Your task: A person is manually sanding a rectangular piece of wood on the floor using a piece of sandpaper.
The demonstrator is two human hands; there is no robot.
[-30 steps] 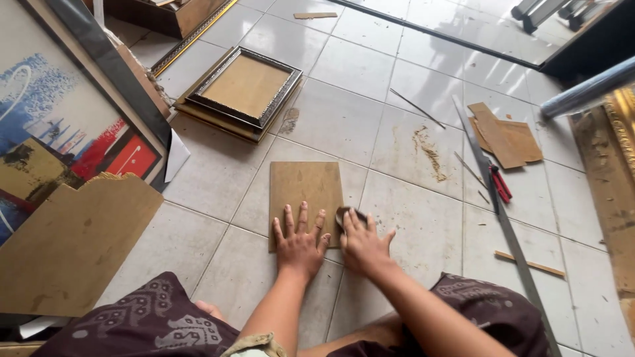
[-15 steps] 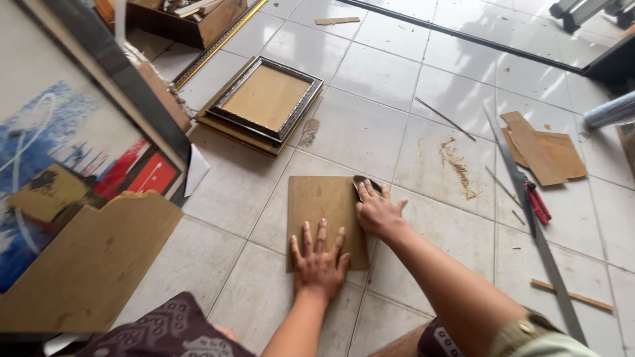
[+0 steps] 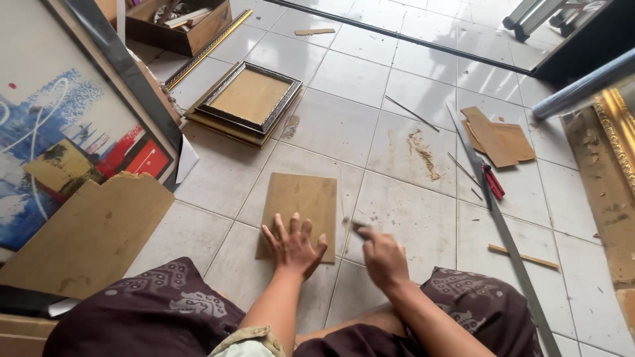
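Left hand [image 3: 292, 246] spread flat, pinning brown board [image 3: 301, 201]; right hand [image 3: 382, 254] grips small blurred tool [image 3: 352, 224] at board's right edge. Maintain firm downward pressure.

I see a flat brown board [image 3: 301, 205], rectangular and plain, lying face-down on the tiled floor [image 3: 410, 218] just ahead of my knees. Its long sides run away from me. A small dark block [image 3: 354, 226], blurred, sits at the board's right edge, near its lower corner.
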